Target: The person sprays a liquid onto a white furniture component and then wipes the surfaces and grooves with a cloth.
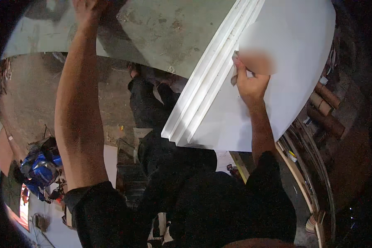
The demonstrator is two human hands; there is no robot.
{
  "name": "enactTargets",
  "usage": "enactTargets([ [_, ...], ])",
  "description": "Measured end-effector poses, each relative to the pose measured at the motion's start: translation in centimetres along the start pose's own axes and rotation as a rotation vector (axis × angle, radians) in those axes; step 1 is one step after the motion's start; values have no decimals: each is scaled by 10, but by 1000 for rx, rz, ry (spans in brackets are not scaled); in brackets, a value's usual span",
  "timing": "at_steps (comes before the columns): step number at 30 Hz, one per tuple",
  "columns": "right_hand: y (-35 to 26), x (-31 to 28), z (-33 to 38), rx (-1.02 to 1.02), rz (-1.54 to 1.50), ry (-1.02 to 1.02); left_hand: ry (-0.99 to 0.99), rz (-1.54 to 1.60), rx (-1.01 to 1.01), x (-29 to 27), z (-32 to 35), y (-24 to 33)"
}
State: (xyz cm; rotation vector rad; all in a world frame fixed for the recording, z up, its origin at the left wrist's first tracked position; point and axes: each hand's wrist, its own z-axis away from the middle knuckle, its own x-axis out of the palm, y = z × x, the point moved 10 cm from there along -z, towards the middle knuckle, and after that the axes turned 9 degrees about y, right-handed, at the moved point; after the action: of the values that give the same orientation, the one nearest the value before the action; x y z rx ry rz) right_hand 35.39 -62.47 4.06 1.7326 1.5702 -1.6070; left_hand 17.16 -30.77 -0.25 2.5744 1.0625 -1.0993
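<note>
Head view, the only one I have: looking steeply down past a dark shirt and dark trousers to a dusty concrete floor (29, 99). The right hand (249, 80) is raised against a large white panel (293, 74), pressing a small grey pad (234, 74), perhaps cloth or abrasive, I cannot tell which, to the surface just beside the white stepped moulding (206, 82) that runs diagonally along the panel's left edge. The fingers are curled tight around the pad, thumb on top; part of the hand is blurred out. The left hand (89, 8) reaches up at the top edge of the picture, resting on a grey-green plastered surface (169, 29) that adjoins the moulding; it is cropped by the frame, so I cannot tell whether it is clasping anything or lying flat. Lower left on the floor sits a blue machine (41, 167) with cables about it. Far right, several brown cardboard tubes (326, 109) lie stacked near curved wooden strips (297, 173).
</note>
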Motion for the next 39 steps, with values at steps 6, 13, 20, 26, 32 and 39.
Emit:
enactTargets([
  [6,11,-4,-22,90,26,105,-110,293,-508,38,13,-55],
  [13,14,-6,-13,140,62,24,-158,283,-491,34,5,-40],
  [20,14,-9,1,128,37,-48,-182,245,-452,39,9,-45],
  [26,13,-4,2,130,21,-68,-110,118,-144,20,1,-19],
  [32,9,-4,-29,35,3,-30,-124,43,-95,7,-10,5],
  [39,8,-2,-20,1,-3,-72,-90,64,2,5,-13,20],
])
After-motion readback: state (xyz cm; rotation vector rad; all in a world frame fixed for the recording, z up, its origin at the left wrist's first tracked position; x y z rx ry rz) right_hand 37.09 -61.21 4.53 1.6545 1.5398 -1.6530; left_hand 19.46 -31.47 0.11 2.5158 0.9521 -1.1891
